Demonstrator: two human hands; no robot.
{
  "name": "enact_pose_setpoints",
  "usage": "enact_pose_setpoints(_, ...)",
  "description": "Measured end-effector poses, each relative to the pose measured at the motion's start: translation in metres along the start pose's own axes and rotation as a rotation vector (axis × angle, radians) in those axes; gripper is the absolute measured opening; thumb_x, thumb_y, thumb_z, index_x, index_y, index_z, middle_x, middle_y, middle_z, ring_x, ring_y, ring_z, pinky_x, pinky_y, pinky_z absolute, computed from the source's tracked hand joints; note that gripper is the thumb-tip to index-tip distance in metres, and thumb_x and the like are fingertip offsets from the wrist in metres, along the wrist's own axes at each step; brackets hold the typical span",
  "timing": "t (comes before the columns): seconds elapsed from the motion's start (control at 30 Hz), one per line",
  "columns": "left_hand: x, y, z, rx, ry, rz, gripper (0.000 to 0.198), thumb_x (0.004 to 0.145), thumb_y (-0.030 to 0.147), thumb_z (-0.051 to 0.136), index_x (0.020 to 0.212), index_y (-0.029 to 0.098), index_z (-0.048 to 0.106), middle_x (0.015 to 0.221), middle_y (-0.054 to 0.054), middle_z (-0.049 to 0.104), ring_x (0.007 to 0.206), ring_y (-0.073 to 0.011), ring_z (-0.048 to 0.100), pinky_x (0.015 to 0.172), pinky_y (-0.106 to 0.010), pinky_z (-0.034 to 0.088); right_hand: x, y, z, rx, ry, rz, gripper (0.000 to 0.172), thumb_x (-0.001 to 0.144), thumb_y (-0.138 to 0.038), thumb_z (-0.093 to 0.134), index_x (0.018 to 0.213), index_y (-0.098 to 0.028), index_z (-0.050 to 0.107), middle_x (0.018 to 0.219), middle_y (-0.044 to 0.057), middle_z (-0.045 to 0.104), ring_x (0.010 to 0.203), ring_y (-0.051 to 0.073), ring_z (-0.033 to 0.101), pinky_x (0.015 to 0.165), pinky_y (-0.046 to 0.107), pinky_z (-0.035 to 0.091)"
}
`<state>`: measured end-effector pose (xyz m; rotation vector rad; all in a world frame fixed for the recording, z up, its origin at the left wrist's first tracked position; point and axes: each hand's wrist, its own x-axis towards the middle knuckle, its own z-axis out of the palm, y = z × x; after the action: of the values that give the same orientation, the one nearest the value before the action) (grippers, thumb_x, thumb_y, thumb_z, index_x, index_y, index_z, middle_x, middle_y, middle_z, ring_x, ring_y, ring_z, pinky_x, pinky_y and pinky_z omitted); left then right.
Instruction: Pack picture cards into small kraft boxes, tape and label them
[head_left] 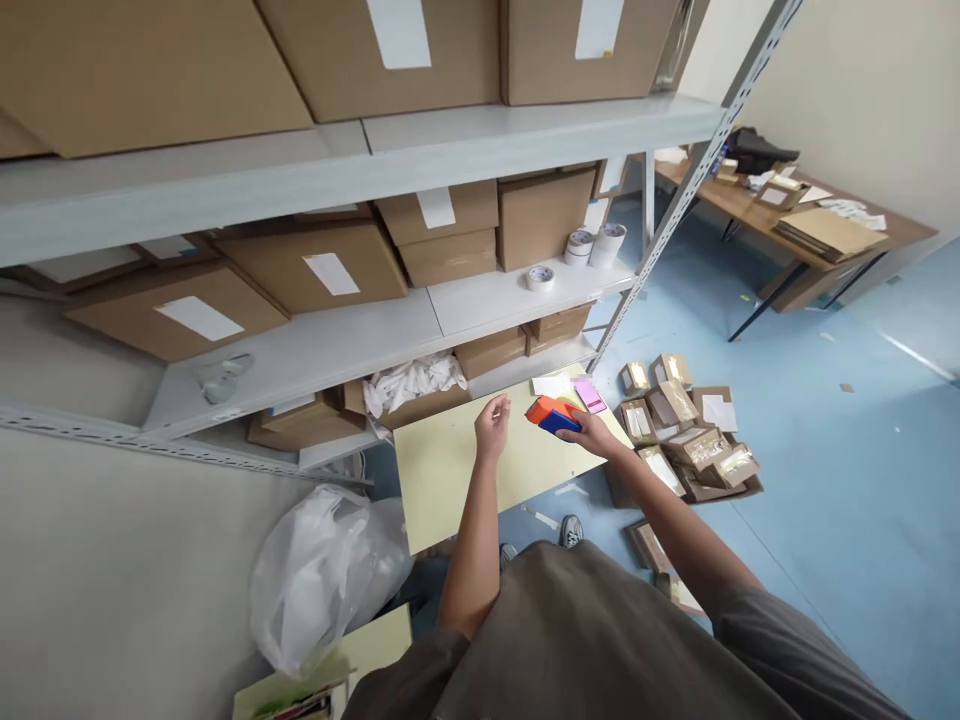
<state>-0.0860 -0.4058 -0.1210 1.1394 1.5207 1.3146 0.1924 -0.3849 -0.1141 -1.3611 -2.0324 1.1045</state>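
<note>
In the head view, my right hand (592,436) is wrapped round an orange and blue tape dispenser (556,414), held over the pale yellow tabletop (442,465). To the left of its front end is my left hand (492,428), raised above the same tabletop. Its fingers are loosely bent and apart from the dispenser, and I see nothing in them. Beyond the dispenser, a phone with a pink screen (590,395) and a white paper (551,385) lie at the table's far right corner.
A grey metal shelf rack (517,318) with cardboard boxes stands ahead. Tape rolls (540,278) sit on its middle shelf. Small taped parcels (697,445) fill a carton on the floor at right. A plastic bag (322,570) stands at left; a wooden desk (750,215) is at far right.
</note>
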Motion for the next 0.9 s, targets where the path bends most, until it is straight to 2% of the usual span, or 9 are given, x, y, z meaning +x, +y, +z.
enact_pose_setpoints(0.13,-0.001,0.036,-0.031,-0.069,-0.228,0.091,0.042,0.098,0.053,0.069,0.124,0.021,0.080,0.128,-0.013,0.079,0.122,-0.0293,0.074,0.108,-0.043,0.058,-0.005,-0.040,-0.013,0.090,-0.045,-0.133,0.050,0.077,-0.066,0.085,0.093,-0.020,0.075,0.094,0.007,0.074,0.096,0.032,0.070,0.085,0.040,0.057)
enact_pose_setpoints(0.23,-0.005,0.048,-0.047,-0.101,-0.400,0.121,0.043,0.093,0.054,0.076,0.117,0.019,0.083,0.123,-0.013,0.081,0.116,-0.0298,0.076,0.103,-0.042,0.061,-0.003,-0.058,-0.016,0.075,-0.074,-0.163,0.052,0.073,-0.068,0.088,0.086,-0.020,0.074,0.091,0.008,0.073,0.099,0.034,0.069,0.090,0.043,0.056)
enact_pose_setpoints(0.3,-0.008,0.052,-0.055,-0.107,-0.440,0.137,0.041,0.089,0.054,0.080,0.109,0.018,0.084,0.114,-0.012,0.083,0.108,-0.0293,0.078,0.098,-0.041,0.063,0.000,-0.067,-0.018,0.049,-0.111,-0.163,0.053,0.074,-0.071,0.086,0.083,-0.021,0.073,0.089,0.008,0.073,0.096,0.033,0.067,0.092,0.046,0.056)
enact_pose_setpoints(0.43,-0.011,0.058,-0.061,-0.060,-0.419,0.164,0.036,0.087,0.053,0.081,0.096,0.018,0.085,0.101,-0.009,0.083,0.098,-0.0277,0.078,0.092,-0.040,0.064,0.010,-0.079,-0.025,0.019,-0.148,-0.190,0.049,0.076,-0.069,0.085,0.088,-0.022,0.076,0.095,0.010,0.076,0.098,0.033,0.067,0.097,0.048,0.055)
enact_pose_setpoints(0.57,-0.013,0.066,-0.051,-0.021,-0.357,0.166,0.040,0.089,0.056,0.078,0.095,0.018,0.084,0.100,-0.010,0.083,0.098,-0.0276,0.077,0.094,-0.040,0.062,0.025,-0.082,-0.032,0.002,-0.107,-0.226,0.042,0.077,-0.059,0.088,0.096,-0.022,0.078,0.102,0.010,0.078,0.098,0.032,0.068,0.096,0.045,0.054)
enact_pose_setpoints(0.7,-0.009,0.077,-0.034,-0.101,-0.231,0.100,0.055,0.091,0.069,0.070,0.098,0.016,0.081,0.101,-0.012,0.082,0.098,-0.0270,0.076,0.094,-0.039,0.061,0.039,-0.073,-0.037,0.071,-0.078,-0.240,0.043,0.079,-0.055,0.086,0.104,-0.022,0.078,0.108,0.010,0.078,0.099,0.030,0.068,0.095,0.043,0.054)
enact_pose_setpoints(0.8,-0.003,0.086,-0.024,-0.156,-0.219,0.036,0.069,0.094,0.079,0.057,0.096,0.014,0.081,0.100,-0.014,0.081,0.095,-0.0262,0.076,0.091,-0.039,0.061,0.048,-0.062,-0.039,0.166,-0.096,-0.295,0.042,0.081,-0.055,0.084,0.106,-0.022,0.076,0.109,0.008,0.077,0.103,0.029,0.067,0.096,0.041,0.053)
enact_pose_setpoints(0.9,0.001,0.095,-0.017,-0.107,-0.203,0.059,0.064,0.087,0.076,0.070,0.094,0.013,0.080,0.096,-0.011,0.081,0.091,-0.0248,0.074,0.087,-0.037,0.059,0.056,-0.051,-0.036,0.256,-0.119,-0.320,0.041,0.081,-0.052,0.085,0.106,-0.023,0.074,0.109,0.006,0.075,0.102,0.027,0.066,0.093,0.039,0.053)
